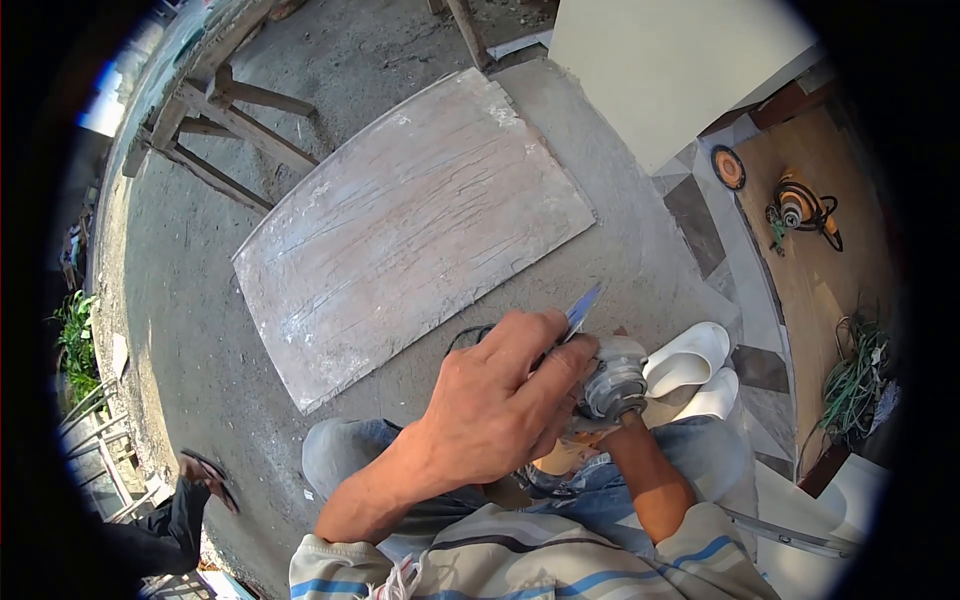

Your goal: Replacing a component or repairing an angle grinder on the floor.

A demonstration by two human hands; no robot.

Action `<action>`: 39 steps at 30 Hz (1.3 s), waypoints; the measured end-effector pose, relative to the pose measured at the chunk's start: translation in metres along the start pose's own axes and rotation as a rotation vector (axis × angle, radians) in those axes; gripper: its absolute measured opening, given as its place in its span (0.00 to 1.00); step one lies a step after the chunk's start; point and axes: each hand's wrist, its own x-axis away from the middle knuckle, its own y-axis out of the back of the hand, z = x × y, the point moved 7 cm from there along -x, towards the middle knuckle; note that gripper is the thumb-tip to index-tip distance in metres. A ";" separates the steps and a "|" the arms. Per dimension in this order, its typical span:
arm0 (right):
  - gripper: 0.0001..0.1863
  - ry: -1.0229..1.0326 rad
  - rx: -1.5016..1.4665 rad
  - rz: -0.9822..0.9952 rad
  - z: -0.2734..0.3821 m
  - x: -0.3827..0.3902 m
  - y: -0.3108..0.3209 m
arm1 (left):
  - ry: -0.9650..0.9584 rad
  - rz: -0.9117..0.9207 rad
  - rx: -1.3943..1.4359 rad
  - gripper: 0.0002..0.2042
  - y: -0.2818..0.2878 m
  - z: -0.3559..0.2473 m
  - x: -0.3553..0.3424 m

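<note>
While you sat or squatted with your knees apart, the power tool was held low between your thighs with its metal head turned up, probably so that your legs helped bear its weight and the head stayed within reach. Your left hand came across with its fingers curled and nearly closed, thumb and forefinger seeming to pinch a thin blue piece beside that head (it was too edge-on to identify). A fingertip grip presumably left its far end free. Your right hand met the tool from below, mostly hidden; it seemed to steady it, though I cannot tell how far its fingers were closed. Ahead of you, the rough slab lay flat on the concrete, likely for firm support, and the white shoes were just beside the tool.
</note>
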 end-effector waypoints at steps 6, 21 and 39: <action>0.36 0.003 0.035 0.320 0.001 0.005 -0.055 | 0.001 -0.004 -0.021 0.21 0.005 0.012 0.005; 0.37 0.523 1.175 0.212 0.042 0.017 -0.086 | 0.178 0.057 0.104 0.24 0.010 0.029 0.015; 0.26 0.880 1.384 0.181 0.055 0.030 -0.098 | 0.431 -0.124 0.220 0.08 -0.003 0.057 0.020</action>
